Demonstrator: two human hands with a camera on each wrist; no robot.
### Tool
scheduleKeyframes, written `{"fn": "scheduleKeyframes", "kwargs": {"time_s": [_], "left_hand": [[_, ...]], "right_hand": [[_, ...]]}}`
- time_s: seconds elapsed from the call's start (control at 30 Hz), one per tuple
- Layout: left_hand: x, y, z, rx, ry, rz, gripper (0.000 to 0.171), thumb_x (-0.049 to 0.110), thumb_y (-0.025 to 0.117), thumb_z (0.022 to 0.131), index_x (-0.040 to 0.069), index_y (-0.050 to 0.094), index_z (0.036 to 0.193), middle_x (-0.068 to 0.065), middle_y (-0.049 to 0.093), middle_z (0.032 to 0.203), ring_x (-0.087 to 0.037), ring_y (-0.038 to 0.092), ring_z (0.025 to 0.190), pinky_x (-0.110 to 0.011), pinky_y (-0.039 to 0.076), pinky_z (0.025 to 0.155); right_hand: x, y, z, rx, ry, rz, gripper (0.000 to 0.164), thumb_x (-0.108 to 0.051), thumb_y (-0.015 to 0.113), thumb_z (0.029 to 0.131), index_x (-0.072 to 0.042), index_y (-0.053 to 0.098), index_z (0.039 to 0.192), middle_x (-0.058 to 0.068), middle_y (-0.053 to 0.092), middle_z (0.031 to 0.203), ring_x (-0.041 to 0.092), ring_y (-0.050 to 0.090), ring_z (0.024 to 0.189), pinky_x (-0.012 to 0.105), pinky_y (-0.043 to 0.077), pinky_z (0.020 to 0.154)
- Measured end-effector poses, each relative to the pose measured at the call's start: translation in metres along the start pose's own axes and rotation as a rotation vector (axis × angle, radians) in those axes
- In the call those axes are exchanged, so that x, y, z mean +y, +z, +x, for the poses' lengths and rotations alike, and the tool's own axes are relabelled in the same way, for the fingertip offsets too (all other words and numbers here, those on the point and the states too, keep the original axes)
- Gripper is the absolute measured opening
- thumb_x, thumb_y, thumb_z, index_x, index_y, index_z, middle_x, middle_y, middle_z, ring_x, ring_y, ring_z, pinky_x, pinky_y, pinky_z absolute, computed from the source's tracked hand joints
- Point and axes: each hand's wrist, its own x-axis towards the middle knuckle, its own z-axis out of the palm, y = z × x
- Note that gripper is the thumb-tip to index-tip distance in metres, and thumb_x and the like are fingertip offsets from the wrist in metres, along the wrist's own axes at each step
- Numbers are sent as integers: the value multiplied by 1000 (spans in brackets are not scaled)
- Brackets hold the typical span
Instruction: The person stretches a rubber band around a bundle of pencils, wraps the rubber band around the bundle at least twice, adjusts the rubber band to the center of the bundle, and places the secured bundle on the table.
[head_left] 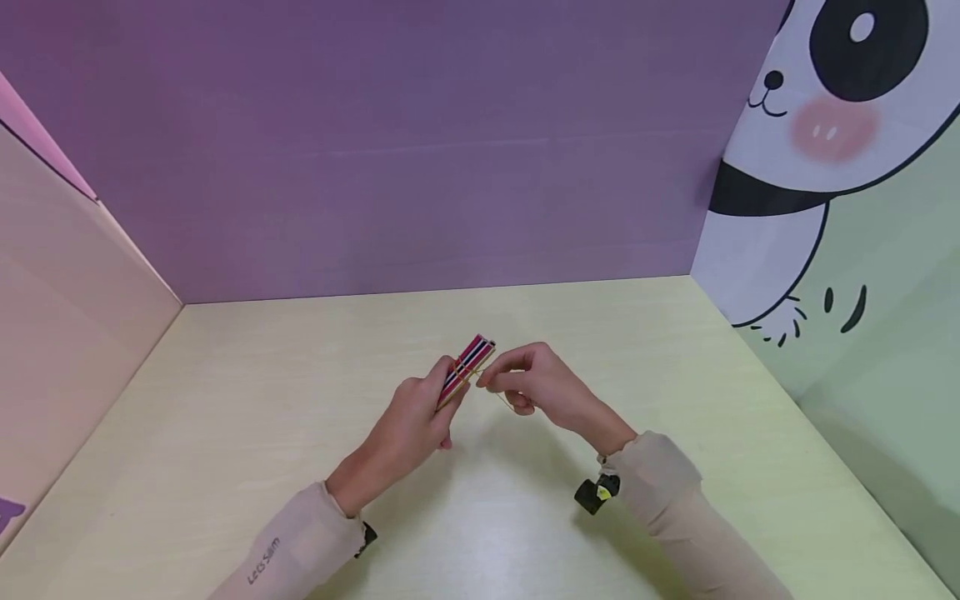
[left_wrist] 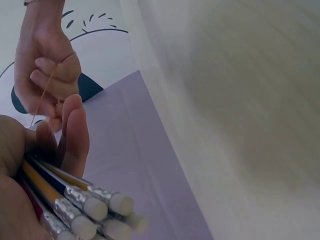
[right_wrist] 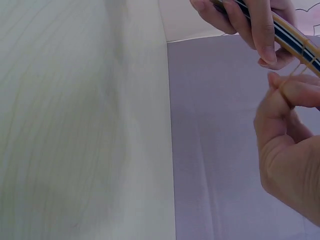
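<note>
A: Where's the bundle of pencils (head_left: 467, 369)?

B: Near the middle of the head view, held above the desk (head_left: 225, 467) and slanting up to the right. Red, white and dark stripes run along it.

A: And what's holding it?

B: The left hand (head_left: 408, 421). Its grip is wrapped round the pencils; in the left wrist view their white erasers (left_wrist: 121, 204) poke out toward the bottom left of the frame, set in silvery collars.

A: What about the right hand (head_left: 543, 385)?

B: Just right of the pencils. Its grip pinches a thin yellowish band (left_wrist: 45, 91). At the right of the right wrist view, you can see strands stretching from the bundle to the fingers.

A: Anything else around?

B: A purple wall (head_left: 420, 167) fills the top of the head view, with a cartoon panda (head_left: 795, 179) at upper right. Both arms wear pale sleeves (head_left: 300, 542), the left one lettered, and a small black device (head_left: 588, 497) sits at the right wrist.
</note>
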Motion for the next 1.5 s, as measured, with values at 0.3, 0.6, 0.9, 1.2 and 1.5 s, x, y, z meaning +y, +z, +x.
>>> {"fn": "scheduleKeyframes", "kwargs": {"time_s": [0.3, 0.6, 0.9, 1.2, 1.5], "left_hand": [[-3, -9, 0, 81, 266, 359, 20, -1, 63, 94, 7, 48, 103, 6, 49, 63, -4, 41, 46, -18, 38, 42], [-8, -9, 0, 13, 301, 526, 29, 0, 73, 87, 6, 50, 105, -1, 62, 70, -8, 43, 49, -18, 36, 45], [-12, -9, -4, -117, 161, 665, 34, 4, 75, 86, 10, 55, 113, -6, 67, 74, -11, 45, 48, -21, 36, 43], [-5, 2, -8, -131, 66, 762, 42, 4, 77, 85, 11, 57, 121, -7, 64, 68, -16, 45, 46, -27, 38, 41], [-1, 5, -12, -41, -3, 731, 37, -5, 71, 83, 8, 56, 114, -9, 61, 65, -19, 45, 45, -30, 38, 39]], "right_hand": [[-5, -7, -3, -147, 94, -151, 28, -16, 79, 85, -2, 68, 106, 6, 60, 89, 14, 29, 52, 28, 23, 50], [-9, -15, -4, -74, 14, -442, 36, -26, 86, 79, -15, 68, 109, 9, 54, 93, 14, 38, 56, 25, 34, 51], [-12, -1, -9, 89, -136, -854, 48, -28, 88, 77, -8, 67, 116, 1, 57, 94, 18, 50, 77, 30, 47, 67], [-11, 20, -19, 125, -230, -1115, 56, -25, 87, 79, -2, 64, 124, 3, 54, 98, 13, 51, 76, 26, 48, 67], [-7, 46, -24, 222, -386, -1385, 36, -20, 83, 83, -8, 62, 110, 4, 49, 89, 14, 47, 49, 22, 43, 47]]}}
